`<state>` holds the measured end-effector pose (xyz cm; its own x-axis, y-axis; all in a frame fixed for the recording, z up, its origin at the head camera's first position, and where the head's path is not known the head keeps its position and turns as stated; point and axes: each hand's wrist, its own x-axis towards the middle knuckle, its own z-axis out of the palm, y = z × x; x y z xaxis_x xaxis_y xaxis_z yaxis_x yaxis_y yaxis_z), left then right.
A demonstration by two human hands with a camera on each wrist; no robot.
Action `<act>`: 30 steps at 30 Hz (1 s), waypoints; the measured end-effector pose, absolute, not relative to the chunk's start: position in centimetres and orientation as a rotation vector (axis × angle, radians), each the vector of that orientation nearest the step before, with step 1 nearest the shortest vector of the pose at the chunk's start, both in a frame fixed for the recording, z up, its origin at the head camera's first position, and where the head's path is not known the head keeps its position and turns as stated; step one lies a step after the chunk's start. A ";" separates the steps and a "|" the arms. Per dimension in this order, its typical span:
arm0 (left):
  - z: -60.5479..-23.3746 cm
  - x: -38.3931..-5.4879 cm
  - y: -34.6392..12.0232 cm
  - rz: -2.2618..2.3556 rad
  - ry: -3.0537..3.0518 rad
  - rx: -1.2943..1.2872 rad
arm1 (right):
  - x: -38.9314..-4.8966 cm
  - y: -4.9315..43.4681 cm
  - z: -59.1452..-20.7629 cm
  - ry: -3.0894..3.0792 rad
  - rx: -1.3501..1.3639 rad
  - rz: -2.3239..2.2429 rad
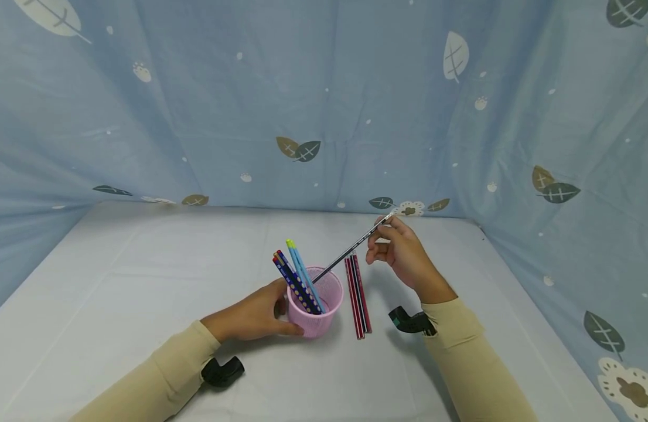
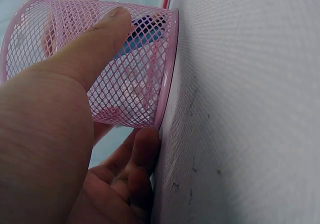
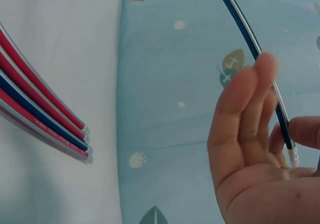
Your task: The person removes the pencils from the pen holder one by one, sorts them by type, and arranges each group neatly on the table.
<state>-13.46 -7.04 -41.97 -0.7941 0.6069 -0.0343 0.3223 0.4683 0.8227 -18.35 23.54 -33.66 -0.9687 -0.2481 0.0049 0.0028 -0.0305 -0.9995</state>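
Observation:
A pink mesh pen cup (image 1: 313,328) stands on the white table, and my left hand (image 1: 255,312) holds it from the left, thumb along its near side. In the left wrist view, the thumb lies across the mesh and other fingers are near the base. Inside the cup lean dark blue pencils with dots (image 1: 294,283) and light blue ones with yellow-green ends (image 1: 302,266). Over to the right, my right hand (image 1: 405,258) pinches a dark, silver-striped pencil (image 1: 350,250) near its upper end. That pencil slants, its lower end inside the cup's opening.
Several red and dark blue pencils (image 1: 358,299) lie side by side on the table (image 1: 160,264), right of the cup. A blue curtain with leaf prints (image 1: 355,105) hangs behind the table and along its sides. Black devices (image 1: 222,372) sit at both wrists.

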 end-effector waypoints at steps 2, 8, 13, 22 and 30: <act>-42.0 -13.5 -7.0 1.241 2.397 0.789 | -18.4 23.5 -33.7 2.069 -0.261 -2.122; -42.0 -13.5 -7.1 1.248 2.388 0.797 | -18.5 23.8 -33.7 2.018 -0.315 -2.196; -42.0 -13.5 -7.1 1.255 2.376 0.797 | -18.6 24.3 -33.4 1.964 -0.297 -2.278; -41.9 -13.5 -7.2 1.254 2.375 0.798 | -19.0 25.0 -33.5 1.934 -0.211 -2.348; -42.1 -13.5 -7.2 1.264 2.366 0.804 | -19.9 25.8 -34.9 2.060 -0.086 -2.179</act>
<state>-13.50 -7.19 -42.07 -0.7825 0.6219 -0.0308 0.3201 0.4442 0.8368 -19.86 25.76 -34.87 -0.9883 -0.1418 -0.0556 0.0635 -0.0512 -0.9967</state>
